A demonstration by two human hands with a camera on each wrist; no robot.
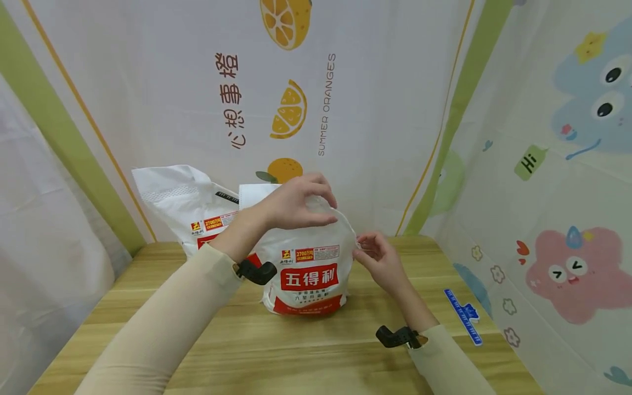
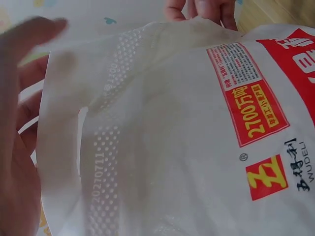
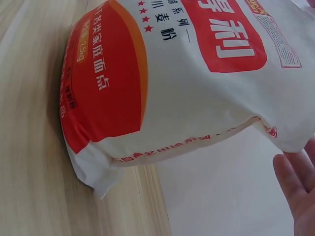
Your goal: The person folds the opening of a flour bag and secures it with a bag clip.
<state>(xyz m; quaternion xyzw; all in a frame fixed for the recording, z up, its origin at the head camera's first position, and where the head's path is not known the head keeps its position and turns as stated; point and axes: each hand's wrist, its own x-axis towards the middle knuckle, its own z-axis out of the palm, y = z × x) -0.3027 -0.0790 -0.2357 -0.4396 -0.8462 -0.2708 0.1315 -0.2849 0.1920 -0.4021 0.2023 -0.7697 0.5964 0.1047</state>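
A white flour bag [image 1: 308, 274] with a red label stands upright on the wooden table [image 1: 296, 351]. My left hand [image 1: 301, 206] curls over its top edge and pinches it. My right hand [image 1: 370, 249] pinches the bag's upper right corner. In the left wrist view the bag's embossed top seam [image 2: 108, 147] fills the frame, with my left palm [image 2: 19, 147] beside it and right-hand fingers [image 2: 202, 10] on the far edge. The right wrist view shows the bag's red base [image 3: 108, 83] on the table and my right palm [image 3: 300, 182] below the corner.
A second, similar flour bag [image 1: 182, 203] stands behind and to the left, against the backdrop. A blue ruler-like strip [image 1: 462, 316] lies near the table's right edge. Printed sheets wall in the table at the back and on both sides.
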